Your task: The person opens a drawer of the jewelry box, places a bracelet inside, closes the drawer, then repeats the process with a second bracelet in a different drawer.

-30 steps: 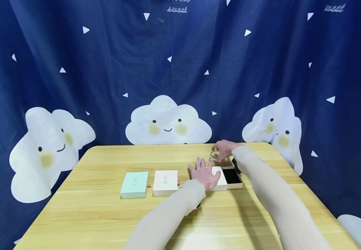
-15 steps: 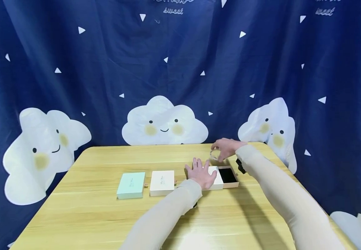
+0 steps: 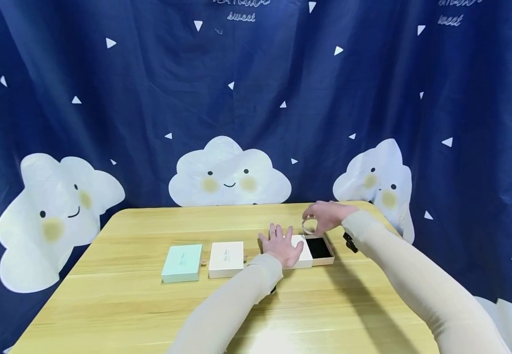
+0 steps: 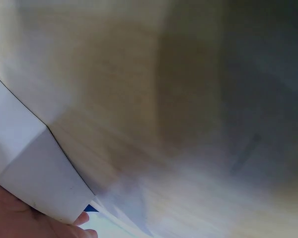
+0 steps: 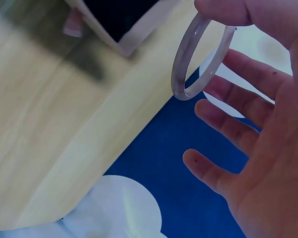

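My left hand [image 3: 281, 248] rests with spread, straight fingers on a white drawer-style gift box [image 3: 305, 253]. Out of the box's right side its pink-rimmed drawer with black lining [image 3: 319, 248] is pulled. In the left wrist view, part of the left hand [image 4: 25, 215] lies along the white box [image 4: 44, 168]. My right hand [image 3: 328, 215] holds a pale, glossy bangle [image 5: 185, 57] just beyond the drawer's far edge. The right wrist view shows the bangle pinched at its top by thumb and finger, the other fingers loosely extended. A pink pull tab [image 5: 73, 23] sticks out of the drawer.
To the left on the wooden table [image 3: 149, 314] lie a mint-green box [image 3: 182, 263] and a cream-white box [image 3: 226, 259], both closed, with small tabs on their right sides. Behind the table hangs a dark blue curtain [image 3: 220, 88] with cloud prints.
My right hand has carried the bangle rightward, from behind the white sleeve to behind the drawer. The left hand stays on the box. The head view has shifted slightly.
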The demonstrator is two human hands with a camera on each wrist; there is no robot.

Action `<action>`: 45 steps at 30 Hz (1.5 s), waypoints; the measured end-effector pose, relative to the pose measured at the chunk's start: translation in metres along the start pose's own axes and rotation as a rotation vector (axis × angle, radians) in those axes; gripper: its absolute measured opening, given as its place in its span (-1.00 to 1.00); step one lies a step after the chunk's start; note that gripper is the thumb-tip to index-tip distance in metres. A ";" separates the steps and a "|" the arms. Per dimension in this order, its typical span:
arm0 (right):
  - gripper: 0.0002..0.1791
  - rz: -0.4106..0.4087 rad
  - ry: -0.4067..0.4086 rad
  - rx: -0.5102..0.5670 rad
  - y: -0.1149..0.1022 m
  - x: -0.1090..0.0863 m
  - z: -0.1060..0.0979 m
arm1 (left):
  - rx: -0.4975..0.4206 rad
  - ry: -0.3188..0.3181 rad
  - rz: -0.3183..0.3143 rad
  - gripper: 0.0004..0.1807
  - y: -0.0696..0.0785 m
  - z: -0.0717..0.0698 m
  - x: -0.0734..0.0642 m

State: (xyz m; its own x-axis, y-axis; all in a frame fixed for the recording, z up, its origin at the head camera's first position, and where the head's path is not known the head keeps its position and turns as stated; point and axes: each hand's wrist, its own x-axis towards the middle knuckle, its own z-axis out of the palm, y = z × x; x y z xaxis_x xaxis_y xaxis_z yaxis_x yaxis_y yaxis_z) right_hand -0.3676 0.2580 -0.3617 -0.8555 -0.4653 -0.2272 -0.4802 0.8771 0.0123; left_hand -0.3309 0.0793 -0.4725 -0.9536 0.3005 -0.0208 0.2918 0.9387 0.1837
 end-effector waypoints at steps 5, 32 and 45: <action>-0.34 -0.028 0.005 -0.016 -0.002 -0.010 0.004 | -0.011 -0.003 0.004 -0.22 -0.001 0.001 0.000; -0.34 -0.020 -0.048 -0.061 -0.009 -0.021 0.033 | -0.030 -0.002 0.009 -0.22 -0.006 0.004 0.001; -0.32 -0.042 -0.023 -0.078 -0.013 -0.024 0.037 | -0.019 0.003 0.011 -0.23 -0.001 0.000 0.001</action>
State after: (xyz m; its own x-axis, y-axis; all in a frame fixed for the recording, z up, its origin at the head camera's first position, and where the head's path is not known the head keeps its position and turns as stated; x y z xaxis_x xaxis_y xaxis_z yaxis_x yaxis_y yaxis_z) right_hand -0.3335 0.2620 -0.3921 -0.8300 -0.4980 -0.2512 -0.5301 0.8444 0.0776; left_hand -0.3319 0.0782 -0.4732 -0.9505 0.3105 -0.0160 0.3010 0.9319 0.2025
